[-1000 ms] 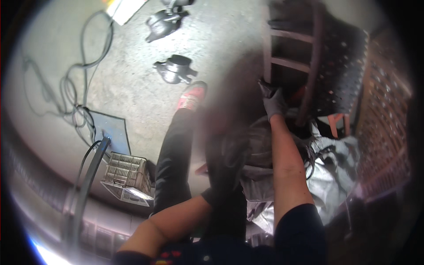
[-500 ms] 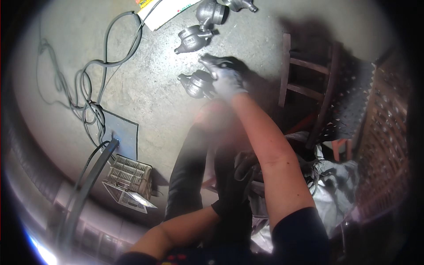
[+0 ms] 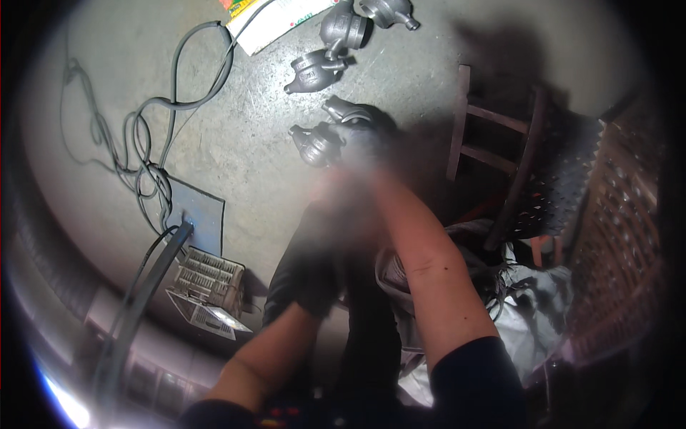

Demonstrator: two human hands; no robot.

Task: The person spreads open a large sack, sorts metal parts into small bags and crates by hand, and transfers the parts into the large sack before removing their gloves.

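My right hand (image 3: 364,149), in a pale grey glove, reaches down to the floor beside a grey metal casting (image 3: 349,110) with a round body and a pipe stub. A hazy blur covers its fingers, so whether they grip the casting cannot be made out. Just left of it lies a second casting (image 3: 316,145) of the same kind. My left hand (image 3: 318,286), gloved in black, is low over my dark trouser leg (image 3: 282,275). Its fingers merge with the dark cloth and the haze. Farther off sit more castings (image 3: 314,71), in a loose row running to the upper right.
A white box (image 3: 275,27) lies at the far edge. Grey cables (image 3: 171,104) coil on the left around a post on a blue base plate (image 3: 200,214), near a slatted plastic crate (image 3: 211,282). To the right are a dark frame (image 3: 496,118), woven baskets (image 3: 618,229) and a white sack (image 3: 532,307).
My left hand has moved left across my lap. My right hand has drawn slightly back toward me, uncovering more of the casting, which stays about in place.
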